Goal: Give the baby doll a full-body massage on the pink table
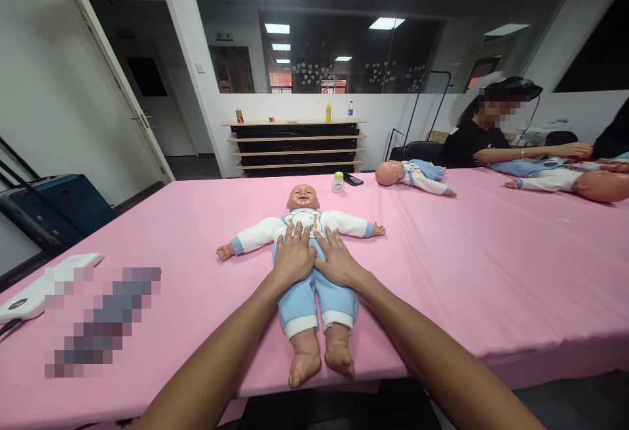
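Observation:
A baby doll (301, 312) lies on its back in front of me, arms spread and feet toward the near table edge. It wears a white top with a cartoon print and light blue trousers with white cuffs. My left hand (295, 256) rests flat on the left side of its belly, fingers stretched toward the chest, a ring on one finger. On the other side, my right hand (339, 259) lies flat with fingers spread. The thumbs come close together at the middle. Neither hand grips anything.
A pink-covered table (466, 273) bears a small green-capped bottle (338, 183), a phone (352, 179), a second doll (413, 174), a third doll (555, 177) and a white device (73, 266). At the right sits another person (474, 138). A low shelf (295, 130) stands behind.

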`<action>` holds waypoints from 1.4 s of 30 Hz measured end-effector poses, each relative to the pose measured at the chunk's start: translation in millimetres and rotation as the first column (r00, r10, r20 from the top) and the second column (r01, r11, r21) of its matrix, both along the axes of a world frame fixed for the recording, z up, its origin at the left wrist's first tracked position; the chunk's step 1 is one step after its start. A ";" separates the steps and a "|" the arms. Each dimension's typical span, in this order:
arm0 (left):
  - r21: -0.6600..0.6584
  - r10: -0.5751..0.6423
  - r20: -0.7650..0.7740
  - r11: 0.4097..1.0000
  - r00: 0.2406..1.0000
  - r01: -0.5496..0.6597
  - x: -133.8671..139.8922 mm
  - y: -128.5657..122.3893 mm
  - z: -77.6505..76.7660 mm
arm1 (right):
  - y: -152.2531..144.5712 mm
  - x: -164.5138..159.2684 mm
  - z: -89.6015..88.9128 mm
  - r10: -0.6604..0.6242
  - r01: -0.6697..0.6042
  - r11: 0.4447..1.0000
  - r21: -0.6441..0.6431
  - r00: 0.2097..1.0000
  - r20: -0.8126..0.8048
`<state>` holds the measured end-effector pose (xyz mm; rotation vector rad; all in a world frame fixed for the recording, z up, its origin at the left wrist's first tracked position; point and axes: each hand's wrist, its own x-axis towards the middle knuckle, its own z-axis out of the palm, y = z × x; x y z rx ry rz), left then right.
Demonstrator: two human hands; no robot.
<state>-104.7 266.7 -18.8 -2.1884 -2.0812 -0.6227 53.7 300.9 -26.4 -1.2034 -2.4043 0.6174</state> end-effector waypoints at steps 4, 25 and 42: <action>0.001 -0.010 0.052 1.000 0.999 0.009 -0.2 1.6 -1.8 | -0.2 0.4 -0.9 0.017 -0.017 1.000 0.020 1.000 0.006; 0.133 -0.052 0.293 0.991 0.955 0.014 -14.0 -1.4 -4.7 | -1.4 0.4 -8.1 -0.025 0.041 0.998 0.050 0.959 -0.281; 0.130 -0.056 0.355 0.992 0.933 0.010 -11.2 -2.7 -4.3 | 5.9 6.2 -18.6 -0.061 0.076 0.997 0.011 0.872 -0.486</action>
